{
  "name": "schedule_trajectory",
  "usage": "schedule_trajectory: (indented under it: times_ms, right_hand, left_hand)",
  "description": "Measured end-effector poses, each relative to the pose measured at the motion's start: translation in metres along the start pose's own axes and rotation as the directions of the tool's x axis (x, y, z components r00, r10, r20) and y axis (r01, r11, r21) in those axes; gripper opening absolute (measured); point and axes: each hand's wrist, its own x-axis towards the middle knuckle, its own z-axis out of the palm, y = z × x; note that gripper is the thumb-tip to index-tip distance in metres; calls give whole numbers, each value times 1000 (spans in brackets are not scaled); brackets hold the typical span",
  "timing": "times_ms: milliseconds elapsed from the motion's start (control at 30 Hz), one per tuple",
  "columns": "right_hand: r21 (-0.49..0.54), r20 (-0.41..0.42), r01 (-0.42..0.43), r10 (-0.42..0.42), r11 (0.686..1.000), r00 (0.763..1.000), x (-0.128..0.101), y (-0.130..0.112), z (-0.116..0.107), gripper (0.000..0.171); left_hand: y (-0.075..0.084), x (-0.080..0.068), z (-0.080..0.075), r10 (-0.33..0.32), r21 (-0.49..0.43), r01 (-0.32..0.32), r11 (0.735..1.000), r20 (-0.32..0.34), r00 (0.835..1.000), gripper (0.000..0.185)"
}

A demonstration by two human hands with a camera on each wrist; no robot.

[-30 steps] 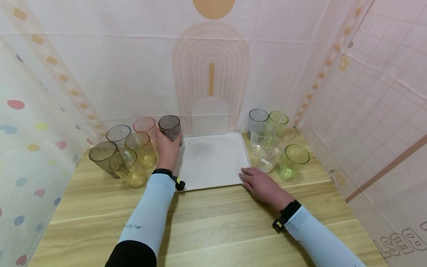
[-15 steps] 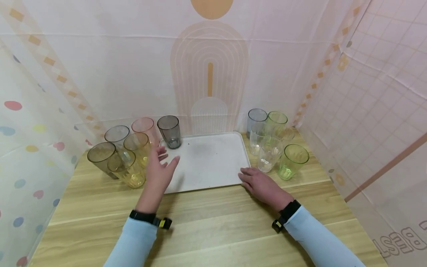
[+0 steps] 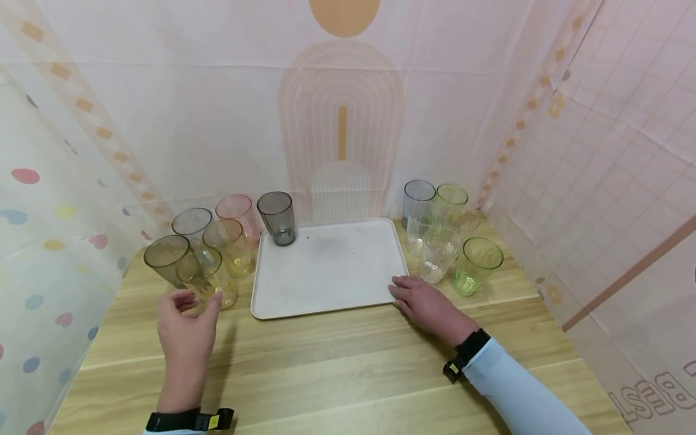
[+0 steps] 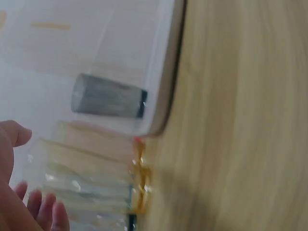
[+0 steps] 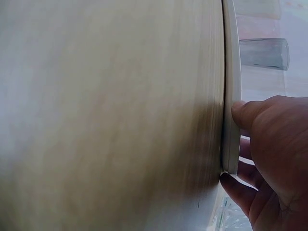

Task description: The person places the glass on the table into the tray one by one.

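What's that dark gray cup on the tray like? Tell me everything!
The dark gray tumbler is see-through, like tinted glass or plastic, with a round rim and sides narrowing to a darker base. It looks empty. It stands upright in the back left corner of the white tray, which alone seems to touch it.

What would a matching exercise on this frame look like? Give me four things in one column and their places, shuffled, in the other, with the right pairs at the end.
Things
1. dark grey glass
2. right hand
3. left hand
4. pink glass

Places
A. touching the white tray at its near right corner
B. off the tray, left of the dark grey glass
C. on the tray, at its far left corner
D. near the front yellow glass

Pairs: 1-C, 2-A, 3-D, 4-B
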Motion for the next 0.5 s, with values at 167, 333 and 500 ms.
schedule_trajectory:
  times_ms: [167, 333, 500]
  right_hand:
    - [4, 6, -13, 13, 1000, 1000, 0, 0, 0, 42]
    - [21, -1, -9, 9, 1000, 1000, -1, -2, 0, 41]
    - [19, 9, -8, 8, 1000, 1000, -1, -2, -1, 41]
  left_hand:
    - [-10, 13, 2, -79, -31, 80, 996, 19, 997, 95]
    - [-19, 22, 13, -85, -88, 89, 992, 38, 996, 108]
    - [-25, 27, 24, -59, -78, 62, 995, 36, 998, 107]
